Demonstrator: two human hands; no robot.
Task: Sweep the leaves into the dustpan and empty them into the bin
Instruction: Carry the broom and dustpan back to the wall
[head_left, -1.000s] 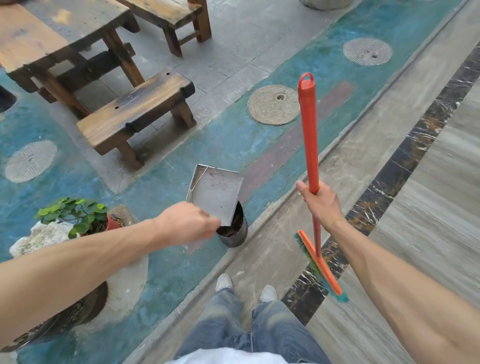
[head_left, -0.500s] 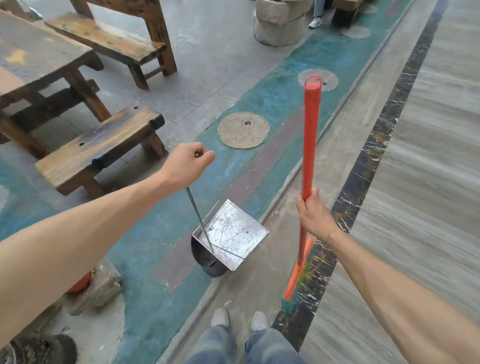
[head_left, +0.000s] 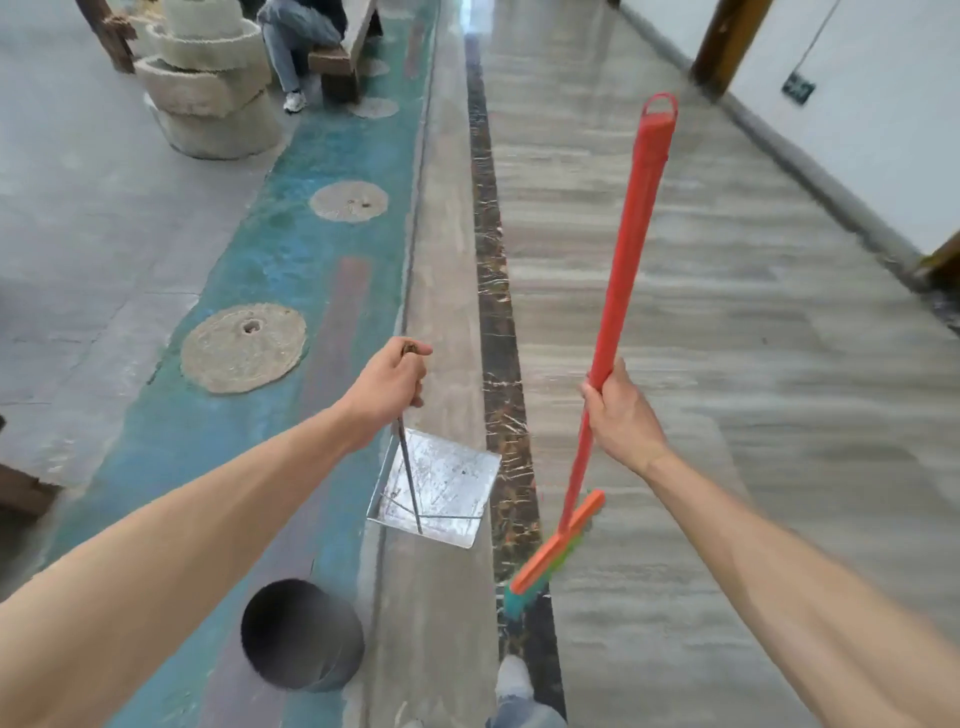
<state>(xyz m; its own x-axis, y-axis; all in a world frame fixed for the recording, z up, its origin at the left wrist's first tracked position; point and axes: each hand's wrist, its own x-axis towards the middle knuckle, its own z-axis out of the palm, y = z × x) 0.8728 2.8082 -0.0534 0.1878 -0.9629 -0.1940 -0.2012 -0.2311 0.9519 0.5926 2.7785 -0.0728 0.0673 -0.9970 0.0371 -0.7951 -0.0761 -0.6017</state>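
Note:
My left hand (head_left: 390, 384) grips the top of the thin metal rod handle of a silvery metal dustpan (head_left: 441, 488), which hangs level above the grey kerb strip with a bare tray. My right hand (head_left: 621, 410) grips the orange handle of a broom (head_left: 628, 249) held nearly upright; its orange head with green-teal bristles (head_left: 550, 558) hangs just above the dark marble strip. A dark round metal bin (head_left: 301, 636) stands on the teal floor at lower left, behind and left of the dustpan. No leaves are visible.
Round stone discs (head_left: 243, 347) are set in the teal strip ahead. Stacked stone millstones (head_left: 208, 83) stand at far left, with a seated person (head_left: 296, 36) on a bench beside them. A white wall (head_left: 883, 104) and wooden post (head_left: 727, 41) border the grey walkway at right.
The view has swung from the benches to down the walkway. The dustpan has been lifted off the bin and carried forward and right; the bin now sits behind it. The broom stays upright.

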